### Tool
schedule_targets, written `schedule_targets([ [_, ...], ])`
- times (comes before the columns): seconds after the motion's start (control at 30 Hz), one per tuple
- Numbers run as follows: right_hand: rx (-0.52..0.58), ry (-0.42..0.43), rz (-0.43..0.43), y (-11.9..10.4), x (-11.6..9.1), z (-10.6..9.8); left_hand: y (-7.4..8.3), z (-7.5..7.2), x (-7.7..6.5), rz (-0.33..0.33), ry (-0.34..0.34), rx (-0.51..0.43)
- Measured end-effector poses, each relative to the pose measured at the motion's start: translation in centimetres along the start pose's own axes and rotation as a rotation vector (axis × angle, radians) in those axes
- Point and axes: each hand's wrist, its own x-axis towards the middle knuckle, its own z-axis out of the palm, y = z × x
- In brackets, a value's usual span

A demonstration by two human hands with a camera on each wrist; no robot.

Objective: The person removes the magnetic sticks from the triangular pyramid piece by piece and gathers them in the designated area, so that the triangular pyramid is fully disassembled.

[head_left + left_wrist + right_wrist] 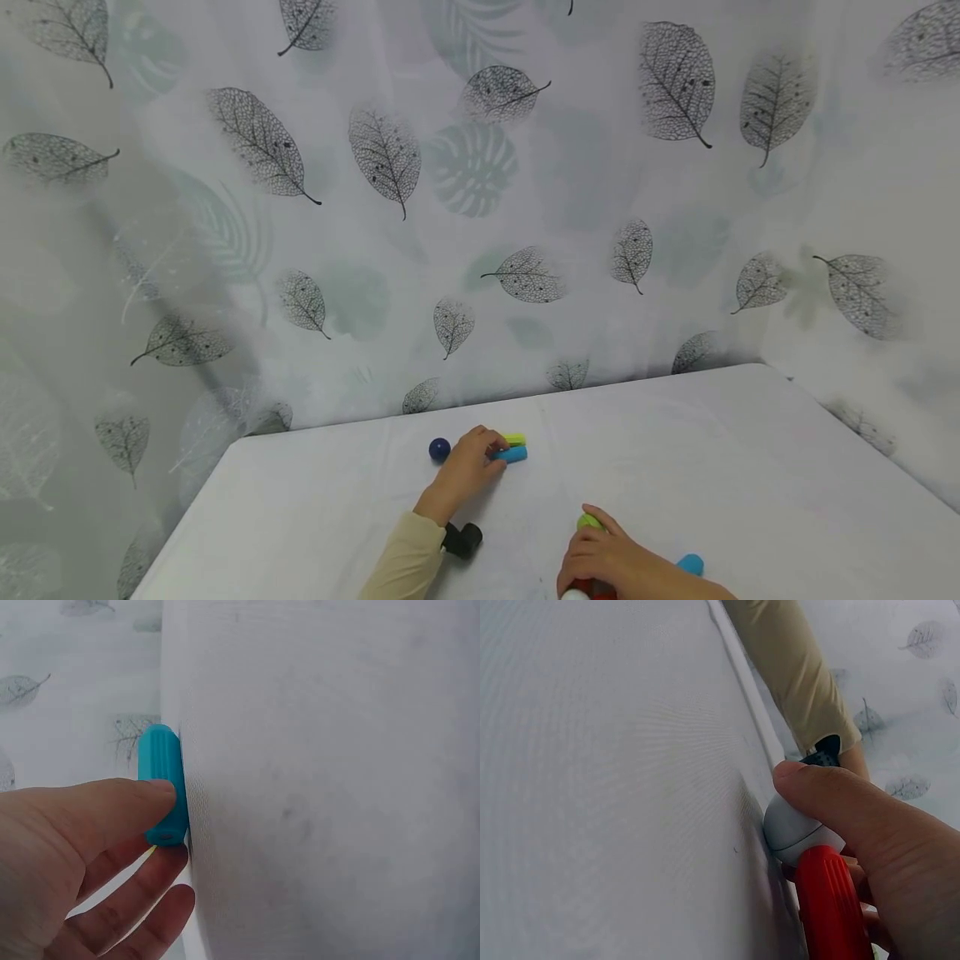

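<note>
Toward the back of the table, my left hand pinches a short ribbed blue highlighter, its thumb lying along the near side. A yellow-green highlighter lies just behind the blue one. To the left of this hand sits a dark blue ball. Nearer the front, my right hand curls over a white ball, thumb on top. A ribbed red highlighter lies against that ball, partly under the hand. Something rounded and lime green shows at the right hand's fingers.
Another blue cylinder lies beside the right wrist. A black device is strapped at the left wrist, below a beige sleeve. A white cloth covers the table, and a leaf-patterned curtain hangs behind it.
</note>
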Motion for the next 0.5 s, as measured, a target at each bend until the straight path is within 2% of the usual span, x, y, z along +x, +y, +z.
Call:
schedule_targets([
  [0.17, -0.007, 0.016, -0.014, 0.0, 0.18, 0.14, 0.06, -0.04, 0.1, -0.011, 0.004, 0.035],
  [0.5, 0.006, -0.017, 0.006, -0.01, 0.12, -0.16, 0.4, -0.1, -0.01, 0.026, 0.034, 0.11],
])
